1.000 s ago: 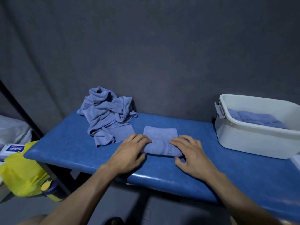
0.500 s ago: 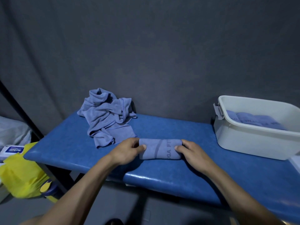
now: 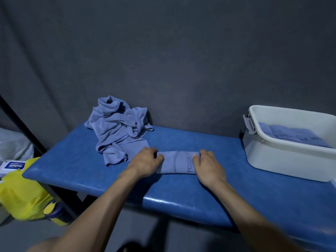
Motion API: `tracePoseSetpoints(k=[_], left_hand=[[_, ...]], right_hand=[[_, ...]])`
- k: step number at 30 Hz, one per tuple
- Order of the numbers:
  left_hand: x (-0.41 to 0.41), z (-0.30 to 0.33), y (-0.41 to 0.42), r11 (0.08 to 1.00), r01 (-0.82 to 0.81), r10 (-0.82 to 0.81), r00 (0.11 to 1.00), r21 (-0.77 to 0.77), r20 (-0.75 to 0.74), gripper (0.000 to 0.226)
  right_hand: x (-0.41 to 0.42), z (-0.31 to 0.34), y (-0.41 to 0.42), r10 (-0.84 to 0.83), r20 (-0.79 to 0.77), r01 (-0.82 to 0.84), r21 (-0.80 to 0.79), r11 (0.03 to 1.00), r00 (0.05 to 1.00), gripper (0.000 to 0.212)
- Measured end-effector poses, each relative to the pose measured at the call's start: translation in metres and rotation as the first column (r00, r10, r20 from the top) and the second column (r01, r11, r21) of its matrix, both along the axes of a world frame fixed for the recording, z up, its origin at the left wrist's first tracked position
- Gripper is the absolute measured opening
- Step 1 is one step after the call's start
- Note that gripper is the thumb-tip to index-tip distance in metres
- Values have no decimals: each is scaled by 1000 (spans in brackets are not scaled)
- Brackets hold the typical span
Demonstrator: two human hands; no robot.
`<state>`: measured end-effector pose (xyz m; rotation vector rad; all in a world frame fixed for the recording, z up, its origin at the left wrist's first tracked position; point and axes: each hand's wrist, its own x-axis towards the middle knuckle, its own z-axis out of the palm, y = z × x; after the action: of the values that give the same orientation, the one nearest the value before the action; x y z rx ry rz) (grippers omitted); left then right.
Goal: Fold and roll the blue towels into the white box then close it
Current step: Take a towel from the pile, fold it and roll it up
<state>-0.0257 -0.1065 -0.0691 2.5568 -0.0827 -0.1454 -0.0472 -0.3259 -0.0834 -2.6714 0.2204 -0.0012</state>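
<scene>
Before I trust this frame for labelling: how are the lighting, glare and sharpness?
Head view: dim, bluish light; a glare streak on the blue bench front edge; wide-angle bending at the borders; rolled towel lettering only partly legible; white box is cut off at right.

1. A blue padded bench (image 3: 181, 197) stands against a dark grey curtain (image 3: 163, 60).
2. Left of the bench — a yellow bag (image 3: 21, 195).
3. Above that bag — a white-and-blue packet (image 3: 12, 167).

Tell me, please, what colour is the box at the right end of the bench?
White box, seen in the head view.
</scene>
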Motion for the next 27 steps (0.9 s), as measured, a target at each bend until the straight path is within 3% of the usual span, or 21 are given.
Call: tracePoseSetpoints(k=[8, 10, 12, 15, 17, 19, 21, 23, 24, 27], left_hand=[[-1, 14, -14, 999, 10, -14, 993, -39, -118, 32], [-3, 19, -10, 965, -5, -47, 981, -264, -190, 34], [-7, 21, -9, 846, -43, -129, 950, -531, -283, 27], [-10, 19, -10, 752, -34, -163, 958, -658, -235, 20], [-13, 24, -13, 679, 13, -175, 974, -734, -144, 22], [-17, 33, -16, 644, 92, -207, 977, -759, -58, 25], [-23, 39, -22, 642, 182, -248, 969, -745, 22, 25], [-28, 44, -29, 637, 233, -285, 957, -735, 56, 23], [-30, 47, -33, 637, 246, -303, 951, -731, 56, 23], [-35, 53, -43, 676, 266, -362, 932, -687, 4, 22]], right_hand=[[2, -1, 2, -30, -53, 32, 25, 999, 998, 41], [3, -2, -2, -24, -62, 28, 58, 998, 998, 40], [4, -4, -7, -15, -61, 22, 119, 993, 998, 36], [1, -3, -14, -48, -10, 49, 333, 942, 999, 26], [-4, 4, -19, -124, 6, 100, 552, 828, 992, 23], [-10, 14, -24, -161, -75, 163, 739, 654, 984, 31], [-15, 24, -31, -103, -170, 196, 913, 358, 980, 35], [-21, 36, -34, -45, -188, 191, 979, 65, 981, 33], [-24, 40, -36, -49, -165, 165, 986, -11, 985, 34], [-26, 48, -39, -167, -52, 43, 998, -56, 985, 35]])
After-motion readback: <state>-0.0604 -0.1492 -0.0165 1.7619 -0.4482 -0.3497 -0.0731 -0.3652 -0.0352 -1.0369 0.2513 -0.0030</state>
